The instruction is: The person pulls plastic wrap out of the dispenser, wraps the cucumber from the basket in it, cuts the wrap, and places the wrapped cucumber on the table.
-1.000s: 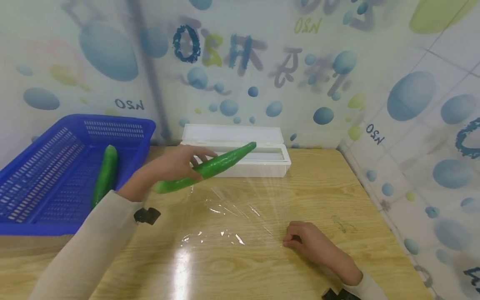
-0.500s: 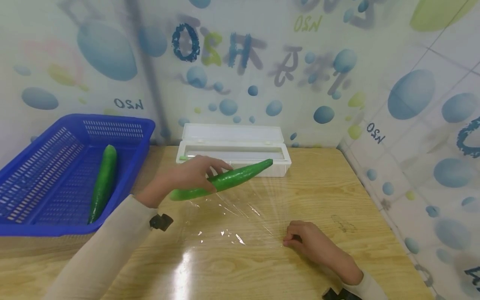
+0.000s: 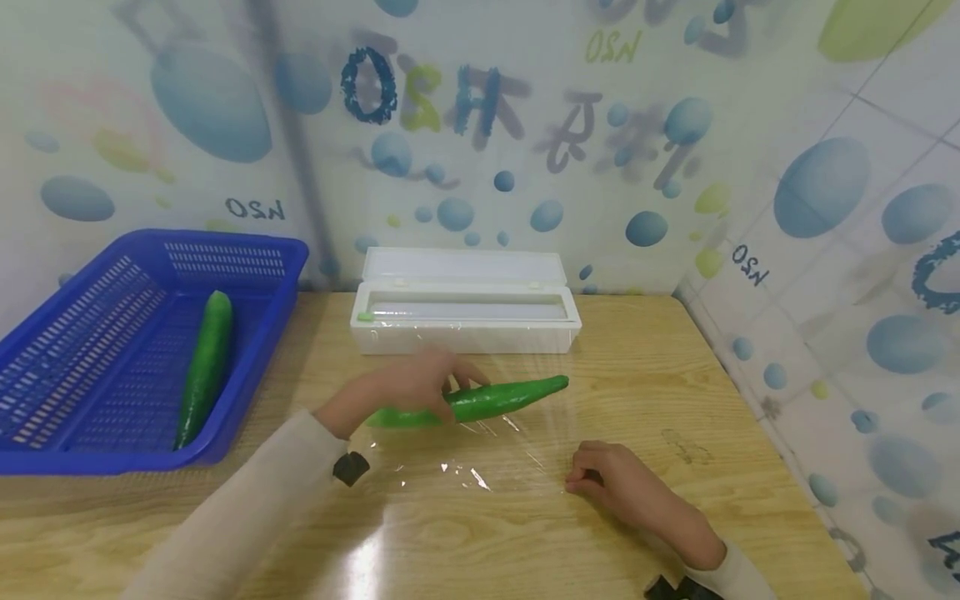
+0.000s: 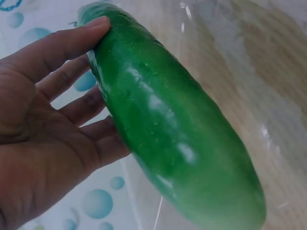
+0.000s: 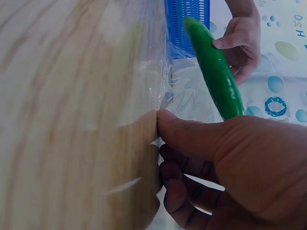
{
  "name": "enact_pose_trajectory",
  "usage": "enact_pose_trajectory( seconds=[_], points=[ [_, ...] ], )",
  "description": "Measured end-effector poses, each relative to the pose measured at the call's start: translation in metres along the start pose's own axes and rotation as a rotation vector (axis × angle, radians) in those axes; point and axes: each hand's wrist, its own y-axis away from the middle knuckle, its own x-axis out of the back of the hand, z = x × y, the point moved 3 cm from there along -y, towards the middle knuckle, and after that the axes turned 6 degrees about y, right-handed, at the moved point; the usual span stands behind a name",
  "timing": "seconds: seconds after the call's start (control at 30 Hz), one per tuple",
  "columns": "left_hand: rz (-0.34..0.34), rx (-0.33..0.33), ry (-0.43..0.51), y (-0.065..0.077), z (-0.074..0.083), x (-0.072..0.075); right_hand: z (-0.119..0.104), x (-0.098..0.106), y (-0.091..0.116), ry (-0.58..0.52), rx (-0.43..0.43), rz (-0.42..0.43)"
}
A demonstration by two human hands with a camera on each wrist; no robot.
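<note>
My left hand (image 3: 420, 387) grips a green cucumber (image 3: 517, 398) between thumb and fingers, its narrow end pointing right. In the left wrist view the cucumber (image 4: 168, 120) fills the middle, thumb on its upper end. Below it a sheet of clear cling film (image 3: 450, 479) spreads over the table, drawn from an open white dispenser box (image 3: 465, 340). My right hand (image 3: 622, 487) pinches the film's near right corner, low at the table. The right wrist view shows that thumb (image 5: 187, 134) against the film's edge, with the cucumber (image 5: 213, 69) held beyond.
A blue plastic basket (image 3: 112, 462) stands at the left with another cucumber (image 3: 206, 367) in it. The dispenser's raised lid (image 3: 465, 268) is close to the back wall (image 3: 495, 125). Another wall (image 3: 832, 267) borders the wooden table (image 3: 652, 358) on the right.
My left hand has carried the cucumber right and down, from in front of the dispenser to over the film. The right hand has stayed in place, pinching the film.
</note>
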Motion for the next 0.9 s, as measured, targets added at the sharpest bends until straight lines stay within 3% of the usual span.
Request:
enact_pose_trajectory(
  seconds=[0.43, 0.9],
  points=[
    [-0.113, 0.018, 0.037, -0.008, -0.002, -0.027, 0.000, -0.001, 0.001, -0.027, -0.022, -0.023],
    [-0.146, 0.044, 0.030, -0.012, -0.007, -0.038, 0.000, 0.000, 0.001, -0.035, -0.015, -0.018]
  ],
)
